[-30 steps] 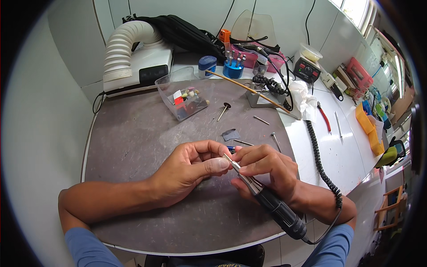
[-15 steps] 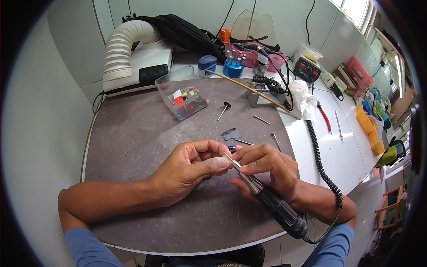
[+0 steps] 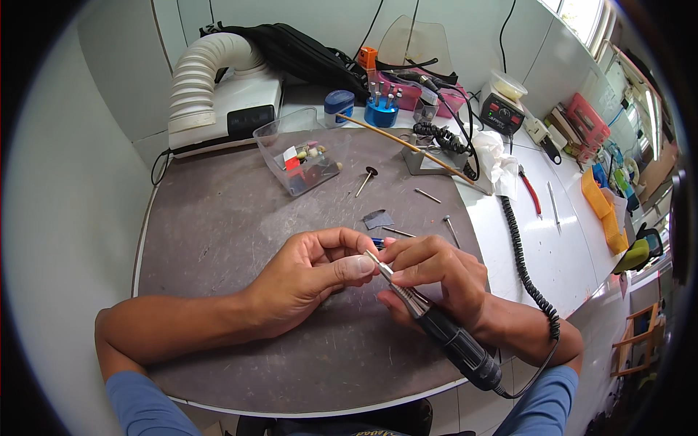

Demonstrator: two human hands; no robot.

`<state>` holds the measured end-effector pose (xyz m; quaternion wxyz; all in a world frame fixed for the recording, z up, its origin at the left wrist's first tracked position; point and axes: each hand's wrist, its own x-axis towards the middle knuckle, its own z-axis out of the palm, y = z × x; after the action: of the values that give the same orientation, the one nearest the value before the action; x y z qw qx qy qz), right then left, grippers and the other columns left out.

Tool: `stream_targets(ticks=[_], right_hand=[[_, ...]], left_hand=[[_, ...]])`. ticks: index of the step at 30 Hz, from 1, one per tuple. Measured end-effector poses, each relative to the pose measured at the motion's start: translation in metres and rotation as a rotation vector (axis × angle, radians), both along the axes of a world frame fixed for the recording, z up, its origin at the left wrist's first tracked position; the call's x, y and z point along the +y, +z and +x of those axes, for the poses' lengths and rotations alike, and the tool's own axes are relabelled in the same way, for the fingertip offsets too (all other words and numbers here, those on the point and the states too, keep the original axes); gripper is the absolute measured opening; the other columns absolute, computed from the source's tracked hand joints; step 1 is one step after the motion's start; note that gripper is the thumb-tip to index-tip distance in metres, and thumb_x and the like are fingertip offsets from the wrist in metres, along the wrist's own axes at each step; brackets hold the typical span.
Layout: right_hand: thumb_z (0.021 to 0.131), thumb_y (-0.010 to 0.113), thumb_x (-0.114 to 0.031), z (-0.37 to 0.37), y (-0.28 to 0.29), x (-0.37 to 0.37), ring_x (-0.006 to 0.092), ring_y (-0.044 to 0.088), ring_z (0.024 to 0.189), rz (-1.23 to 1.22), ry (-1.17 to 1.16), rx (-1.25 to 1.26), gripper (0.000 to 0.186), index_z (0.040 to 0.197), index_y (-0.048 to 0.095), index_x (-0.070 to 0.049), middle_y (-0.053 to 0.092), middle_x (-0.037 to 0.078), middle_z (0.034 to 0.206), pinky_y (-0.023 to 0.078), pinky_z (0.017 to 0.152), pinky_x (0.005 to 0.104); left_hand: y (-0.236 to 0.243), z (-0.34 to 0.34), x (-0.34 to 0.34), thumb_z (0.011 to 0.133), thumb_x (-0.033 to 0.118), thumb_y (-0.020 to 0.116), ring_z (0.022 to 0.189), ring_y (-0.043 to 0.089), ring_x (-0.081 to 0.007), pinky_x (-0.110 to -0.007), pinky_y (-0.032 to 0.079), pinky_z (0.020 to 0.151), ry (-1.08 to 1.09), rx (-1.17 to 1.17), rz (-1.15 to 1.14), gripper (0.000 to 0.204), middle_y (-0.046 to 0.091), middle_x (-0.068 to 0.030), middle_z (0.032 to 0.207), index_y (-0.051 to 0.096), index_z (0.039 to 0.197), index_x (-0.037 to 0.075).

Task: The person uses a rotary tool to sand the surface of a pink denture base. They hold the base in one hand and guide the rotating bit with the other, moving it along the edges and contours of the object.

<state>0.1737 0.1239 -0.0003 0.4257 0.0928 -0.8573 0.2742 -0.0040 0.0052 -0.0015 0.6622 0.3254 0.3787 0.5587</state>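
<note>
My right hand point(image 3: 443, 276) is wrapped round a black and silver rotary handpiece point(image 3: 454, 341), fingers on its metal nose, the coiled cable trailing off its back end. My left hand point(image 3: 313, 276) pinches at the thin pale bit point(image 3: 373, 258) at the handpiece's tip with thumb and forefinger; exactly what is between them is hard to make out. Beyond my hands lie a grey square point(image 3: 377, 219), several loose metal bits point(image 3: 427, 195) and a dark disc on a shank point(image 3: 368, 176), all on the grey mat point(image 3: 211, 254).
A clear tub point(image 3: 298, 163) of small pieces, a white extractor point(image 3: 218, 116) with hose, a blue bit stand point(image 3: 380, 115), a stick point(image 3: 392, 141) over a metal holder, a control unit point(image 3: 500, 112), red-handled pliers point(image 3: 531, 190) and yellow trays point(image 3: 602, 211) surround the work area.
</note>
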Motion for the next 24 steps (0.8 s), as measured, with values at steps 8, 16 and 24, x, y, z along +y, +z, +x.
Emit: stream_targets(ticks=[8,16,24], right_hand=[[0.071,0.079,0.002,0.0004,-0.0002,-0.0003,0.0274,0.069,0.084,-0.026,0.001,0.031,0.026,0.088,0.059,0.002,0.065,0.016,0.084,0.059,0.08,0.0408],[0.07,0.079,0.001,0.0004,0.0009,0.0003,0.0272,0.069,0.083,0.0,0.007,0.019,0.027,0.087,0.059,0.001,0.064,0.016,0.084,0.059,0.08,0.0404],[0.07,0.079,0.001,-0.0001,0.0007,-0.0004,0.0271,0.069,0.084,0.003,-0.001,0.016,0.027,0.087,0.059,0.001,0.065,0.016,0.085,0.059,0.08,0.0402]], left_hand=[[-0.0024,0.0008,-0.0003,0.088,0.008,0.069,0.095,0.059,-0.0097,-0.025,0.048,0.088,0.05,-0.032,0.001,0.018,0.061,-0.0041,0.102,0.057,0.101,0.005],[-0.0057,-0.0007,0.0002,0.089,0.008,0.067,0.094,0.06,-0.0104,-0.026,0.048,0.088,0.037,-0.016,0.009,0.017,0.062,-0.0053,0.102,0.057,0.102,0.004],[-0.0033,-0.0007,0.0005,0.089,0.011,0.068,0.097,0.059,-0.0106,-0.027,0.047,0.09,0.024,0.004,-0.018,0.018,0.063,-0.0059,0.104,0.058,0.102,0.004]])
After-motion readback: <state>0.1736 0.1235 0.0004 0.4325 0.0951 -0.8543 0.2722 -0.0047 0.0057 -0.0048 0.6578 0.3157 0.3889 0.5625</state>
